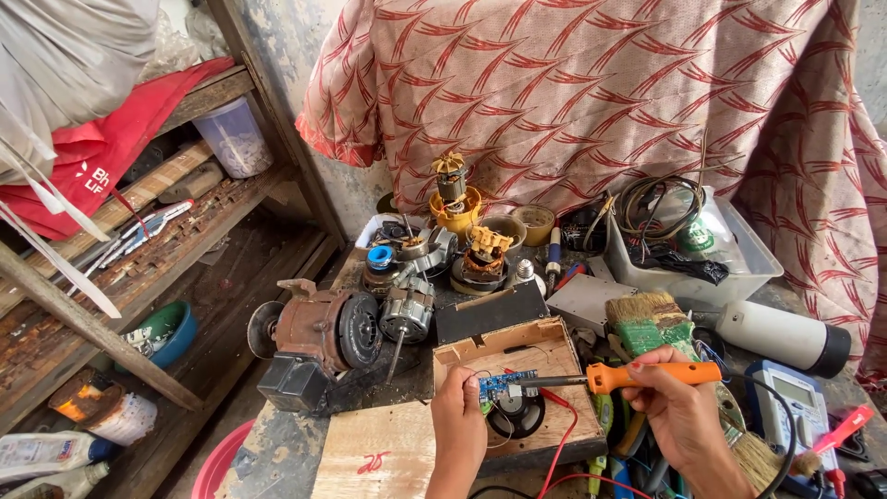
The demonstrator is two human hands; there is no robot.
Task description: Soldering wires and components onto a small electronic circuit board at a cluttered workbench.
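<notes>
Nearest me, my left hand rests with fingers curled on the edge of the blue board, pinning it in the wooden box; my right hand is closed in a pen grip round the orange handle of the iron, whose long axis runs nearly level from right to left, tip meeting the board just beside the left fingertips; board lies between both hands, left hand nearer; black speaker sits just below the board, red wires trailing toward me; brush and meter lie right of the box; rusty motor and armatures stand beyond, well apart; nothing blocks the tip.
</notes>
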